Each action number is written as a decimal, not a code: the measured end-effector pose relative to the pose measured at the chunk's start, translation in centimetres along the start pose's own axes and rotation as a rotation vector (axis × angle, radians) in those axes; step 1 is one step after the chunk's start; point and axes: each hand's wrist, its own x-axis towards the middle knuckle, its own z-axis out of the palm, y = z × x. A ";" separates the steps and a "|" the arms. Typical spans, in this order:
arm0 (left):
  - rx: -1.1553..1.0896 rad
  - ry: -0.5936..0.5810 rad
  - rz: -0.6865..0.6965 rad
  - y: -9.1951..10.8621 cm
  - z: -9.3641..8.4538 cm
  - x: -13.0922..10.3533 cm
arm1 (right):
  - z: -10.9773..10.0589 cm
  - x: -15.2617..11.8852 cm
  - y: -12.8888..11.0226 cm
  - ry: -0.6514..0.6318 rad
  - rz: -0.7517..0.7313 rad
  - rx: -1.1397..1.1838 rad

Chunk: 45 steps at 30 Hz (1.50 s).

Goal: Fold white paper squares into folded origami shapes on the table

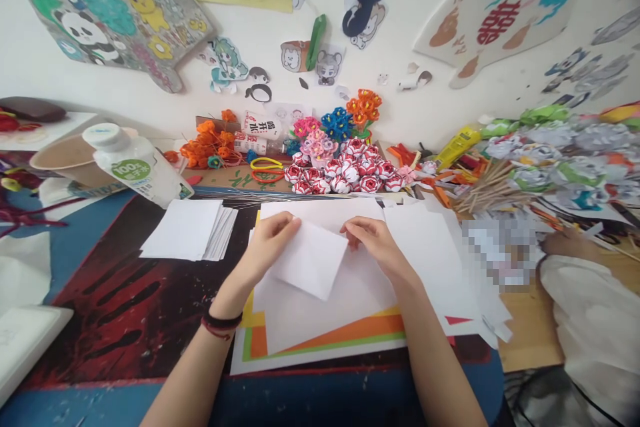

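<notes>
A square of white paper [314, 259] is turned cornerwise above a stack of larger sheets. My left hand [274, 239] pinches its upper left edge, thumb on top. At the paper's right corner, the curled fingers of my right hand [373, 240] close on it; the exact contact is partly hidden. Under both hands lies a large white sheet [330, 320], with orange, yellow and green sheets [320, 345] showing along its lower edge. To the left sits a pile of white paper squares [183, 230].
A white bottle [135, 163] leans at the back left. Behind the paper are red-and-white paper flowers [345, 173] and orange flowers [207, 143]. More white sheets [430, 260] spread to the right, near another person's sleeve [585, 320] and bundled sticks [487, 187].
</notes>
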 end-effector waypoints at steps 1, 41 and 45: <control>0.014 -0.071 -0.005 0.0 0.6 -0.1 | 0.2 -0.1 -0.1 -0.026 0.001 -0.001; 0.121 -0.013 0.091 -0.8 0.7 0.3 | 0.9 -0.1 0.3 -0.013 -0.006 0.001; 0.325 -0.080 0.187 -0.6 1.2 0.0 | 0.7 -0.3 0.3 -0.159 0.066 -0.042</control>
